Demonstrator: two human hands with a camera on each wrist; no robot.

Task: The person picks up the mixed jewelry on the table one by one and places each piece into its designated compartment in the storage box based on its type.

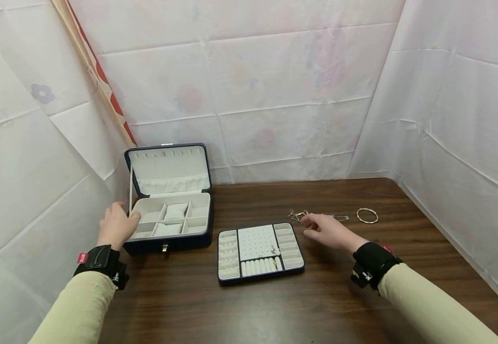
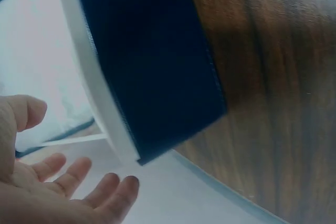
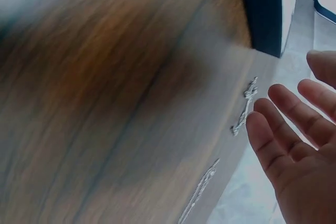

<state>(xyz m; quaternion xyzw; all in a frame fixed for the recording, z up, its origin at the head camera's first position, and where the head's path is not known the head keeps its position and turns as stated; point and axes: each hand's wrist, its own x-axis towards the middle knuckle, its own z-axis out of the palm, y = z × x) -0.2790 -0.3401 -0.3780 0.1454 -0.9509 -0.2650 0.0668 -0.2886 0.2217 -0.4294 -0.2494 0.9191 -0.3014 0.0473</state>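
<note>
A dark blue jewelry box (image 1: 209, 228) stands on the left with its lid raised, showing pale compartments and two small cushions (image 1: 176, 210). Beside its left wall is my left hand (image 1: 118, 224), fingers spread and holding nothing; the left wrist view has them by the box's corner. My right hand (image 1: 327, 231) hovers over the table, its fingers loosely bent and free of any object. Just beyond its fingertips lie a gold chain (image 1: 298, 215) and a thinner chain (image 1: 342, 218), partly hidden by the hand. Between both hands sits a jewelry tray (image 1: 257, 240) with small compartments and ring rolls.
A gold bangle (image 1: 367, 216) lies at the far right of the wooden table (image 1: 180, 296). Small jewelry pieces (image 1: 273, 249) rest on the tray's dotted panel. Pale patterned sheets (image 1: 249, 95) hang behind and along both sides of the table.
</note>
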